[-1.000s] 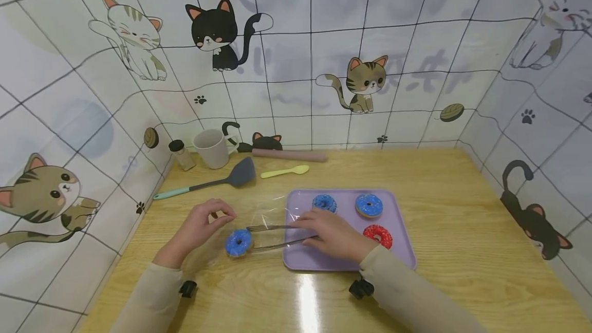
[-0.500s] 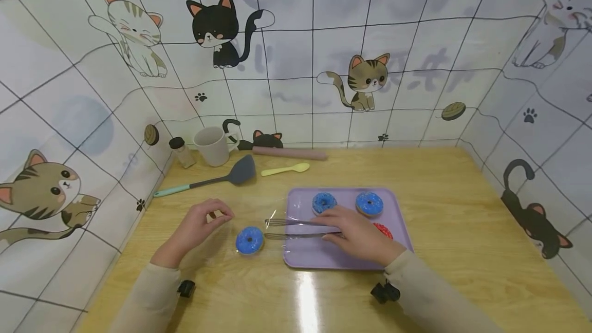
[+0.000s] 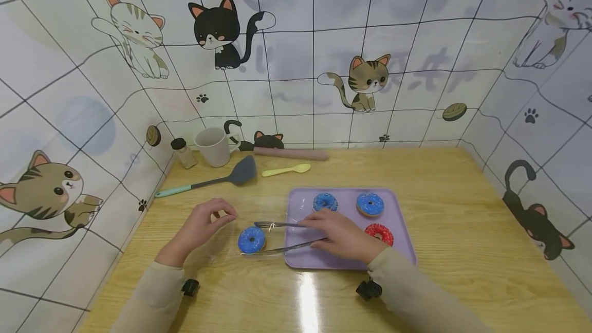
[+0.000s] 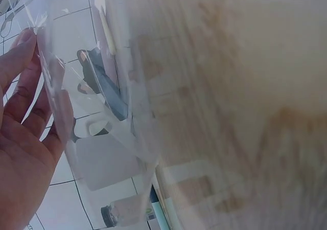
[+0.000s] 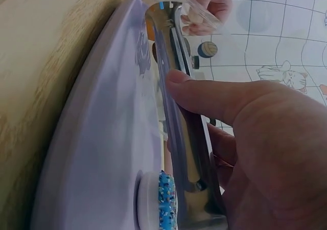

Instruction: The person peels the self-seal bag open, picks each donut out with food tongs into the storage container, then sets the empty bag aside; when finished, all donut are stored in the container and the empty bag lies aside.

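My left hand [image 3: 203,230] pinches the edge of a clear plastic bag [image 4: 168,112], whose film fills much of the left wrist view. A blue doughnut [image 3: 252,240] lies at the bag, left of the tray, with film around it. My right hand [image 3: 342,235] grips metal tongs [image 5: 179,87], thumb on one arm. In the head view the tongs' arms are spread, the tips reaching beside the doughnut on its far and near sides. Under the right hand is a lilac tray [image 3: 402,251], bearing a speckled blue doughnut [image 3: 326,202], another blue doughnut [image 3: 370,204] and a red doughnut [image 3: 380,233].
Behind the hands lie a spatula [image 3: 242,170], a yellow spoon [image 3: 287,170] and a pinkish rolling pin [image 3: 291,154]. A mug [image 3: 214,147] and a black-capped shaker [image 3: 183,153] stand at the back left. Cat-patterned walls border the wooden table [image 3: 462,209].
The right hand drew the tongs right, arms closer together, then moved back left with them spread around the doughnut. The doughnut shifted slightly right. The left hand stayed nearly still.
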{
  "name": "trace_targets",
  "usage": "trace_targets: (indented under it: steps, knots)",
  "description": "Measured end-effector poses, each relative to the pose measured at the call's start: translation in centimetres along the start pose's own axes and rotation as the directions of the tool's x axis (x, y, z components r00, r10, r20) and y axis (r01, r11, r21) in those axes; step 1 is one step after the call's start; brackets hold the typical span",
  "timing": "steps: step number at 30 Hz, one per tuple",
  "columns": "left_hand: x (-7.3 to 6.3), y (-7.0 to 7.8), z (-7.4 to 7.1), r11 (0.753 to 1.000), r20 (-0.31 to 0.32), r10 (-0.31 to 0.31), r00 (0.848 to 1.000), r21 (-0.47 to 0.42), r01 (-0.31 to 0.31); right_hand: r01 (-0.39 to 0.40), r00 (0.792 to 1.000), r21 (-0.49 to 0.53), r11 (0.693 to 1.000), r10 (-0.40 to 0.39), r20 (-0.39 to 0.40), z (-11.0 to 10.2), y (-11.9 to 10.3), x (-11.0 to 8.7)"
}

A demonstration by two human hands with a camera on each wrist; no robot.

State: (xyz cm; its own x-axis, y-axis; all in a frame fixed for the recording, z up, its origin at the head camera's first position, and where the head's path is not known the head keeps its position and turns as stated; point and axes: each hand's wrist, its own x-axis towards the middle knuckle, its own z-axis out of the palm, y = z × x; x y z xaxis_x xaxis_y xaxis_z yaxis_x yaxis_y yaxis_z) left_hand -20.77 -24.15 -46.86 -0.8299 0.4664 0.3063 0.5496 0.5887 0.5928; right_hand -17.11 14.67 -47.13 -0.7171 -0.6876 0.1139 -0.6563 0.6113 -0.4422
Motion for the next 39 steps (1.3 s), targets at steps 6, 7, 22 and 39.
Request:
trace_targets:
  steps: [6,7,22,39]
  knots:
    - [-0.1,-0.2,0.1,1.000,0.011,-0.006,1.000,-0.001,0.006,0.010,1.000,-0.012,1.000,-0.010,-0.007,0.0,-0.3,0.2]
    - [-0.1,-0.3,0.1,1.000,0.012,-0.008,1.000,0.000,0.008,0.014,1.000,-0.019,1.000,-0.014,-0.011,0.0,-0.3,0.2]
    - [-0.6,-0.8,-0.2,0.999,0.032,-0.035,0.999,-0.002,0.035,-0.037,0.992,-0.037,0.999,0.032,-0.125,-2.8,0.4,-4.5]
    - [-1.8,-2.1,-0.8,0.999,0.041,-0.025,0.999,0.026,0.024,-0.086,0.961,-0.129,0.988,0.048,-0.271,-3.4,2.6,-13.0]
